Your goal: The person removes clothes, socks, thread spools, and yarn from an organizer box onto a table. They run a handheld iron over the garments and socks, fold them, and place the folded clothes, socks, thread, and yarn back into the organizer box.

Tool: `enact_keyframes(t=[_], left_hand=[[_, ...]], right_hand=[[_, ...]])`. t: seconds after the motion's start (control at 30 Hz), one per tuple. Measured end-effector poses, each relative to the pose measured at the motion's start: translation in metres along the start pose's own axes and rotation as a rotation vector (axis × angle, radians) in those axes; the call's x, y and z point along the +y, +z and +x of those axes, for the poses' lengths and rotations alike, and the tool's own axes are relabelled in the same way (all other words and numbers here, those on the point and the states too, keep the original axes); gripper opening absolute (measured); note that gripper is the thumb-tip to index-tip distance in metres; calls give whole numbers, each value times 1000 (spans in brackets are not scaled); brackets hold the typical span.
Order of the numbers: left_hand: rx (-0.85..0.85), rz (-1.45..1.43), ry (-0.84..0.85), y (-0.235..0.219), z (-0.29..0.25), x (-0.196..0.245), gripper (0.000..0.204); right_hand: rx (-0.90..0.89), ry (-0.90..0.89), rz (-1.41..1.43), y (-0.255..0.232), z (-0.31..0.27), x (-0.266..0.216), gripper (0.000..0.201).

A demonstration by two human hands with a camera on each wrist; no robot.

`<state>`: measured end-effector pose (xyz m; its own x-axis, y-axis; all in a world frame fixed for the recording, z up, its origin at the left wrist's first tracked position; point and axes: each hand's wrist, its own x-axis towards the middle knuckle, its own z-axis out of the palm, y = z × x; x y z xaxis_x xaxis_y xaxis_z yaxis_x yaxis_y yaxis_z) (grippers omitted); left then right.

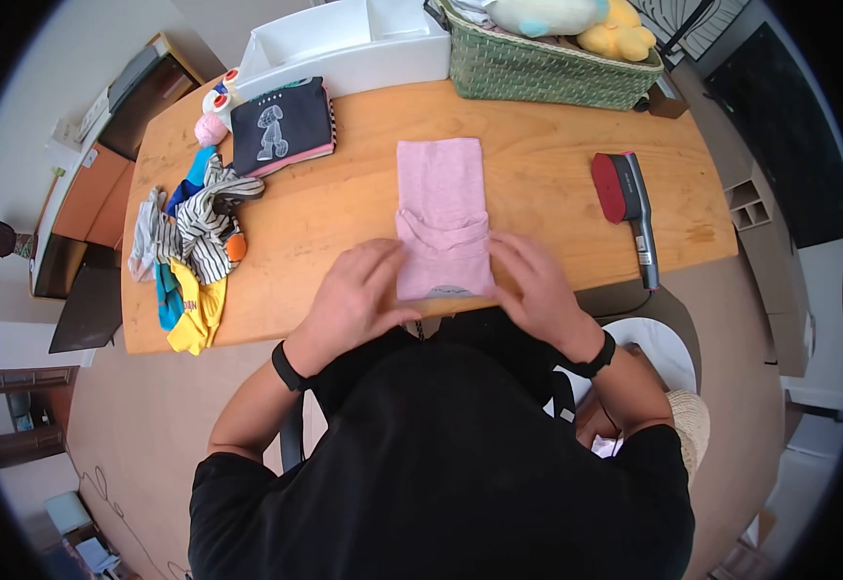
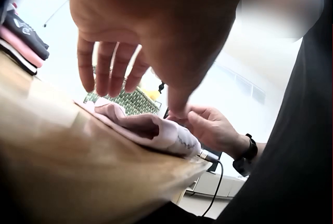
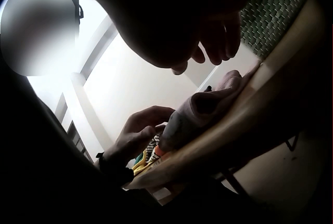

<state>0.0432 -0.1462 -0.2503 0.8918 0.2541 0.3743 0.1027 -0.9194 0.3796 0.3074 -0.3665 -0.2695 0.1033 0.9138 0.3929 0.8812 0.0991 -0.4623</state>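
Observation:
A pink garment, folded into a narrow strip, lies on the wooden table with its lower part doubled over near the front edge. At its left side is the left hand, fingers loosely bent, fingertips close to the cloth. The right hand is at the opposite side, fingers extended beside the fabric. Whether either hand touches it is unclear. In the left wrist view the left hand hangs over the garment with fingers apart. The right wrist view shows the right hand dark, above the cloth.
On the table, crumpled clothes lie left, with a folded dark garment behind them. A white bin and a green basket stand at the back. A brush-like device with a cord lies right.

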Motion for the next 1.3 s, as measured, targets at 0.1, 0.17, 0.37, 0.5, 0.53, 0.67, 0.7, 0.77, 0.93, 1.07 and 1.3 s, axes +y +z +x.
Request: enact_keyframes(t=[0.1, 0.17, 0.37, 0.5, 0.53, 0.67, 0.7, 0.77, 0.93, 1.07, 1.3], left_hand=[[-132, 28, 116, 8, -3, 4, 100], [-124, 122, 124, 18, 3, 2, 96], [-118, 275, 199, 30, 9, -9, 76], [-81, 350, 233, 30, 9, -9, 65], [-91, 324, 248, 27, 6, -6, 62], [-131, 229, 325, 15, -20, 9, 48], [-132, 228, 323, 16, -25, 12, 48], [-84, 102, 284, 22, -34, 13, 51], [-61, 117, 201, 45, -35, 8, 66], [-29, 179, 212, 55, -36, 6, 67], [32, 137, 252, 43, -20, -4, 52]], right_hand=[[-96, -94, -74, 1, 4, -16, 87], [-133, -66, -83, 6, 9, -13, 94], [-195, -79, -132, 25, 10, 3, 91], [-206, -108, -191, 25, 9, 8, 84], [-204, -106, -193, 24, 7, 7, 84], [-220, -184, -217, 24, -18, -7, 79], [-216, -184, -189, 24, -24, -13, 77], [-198, -165, -114, 27, -31, -18, 77], [-210, -134, -229, 29, -28, -12, 82], [-134, -134, -164, 38, -26, -6, 81], [-127, -218, -126, 23, -9, -1, 71]])
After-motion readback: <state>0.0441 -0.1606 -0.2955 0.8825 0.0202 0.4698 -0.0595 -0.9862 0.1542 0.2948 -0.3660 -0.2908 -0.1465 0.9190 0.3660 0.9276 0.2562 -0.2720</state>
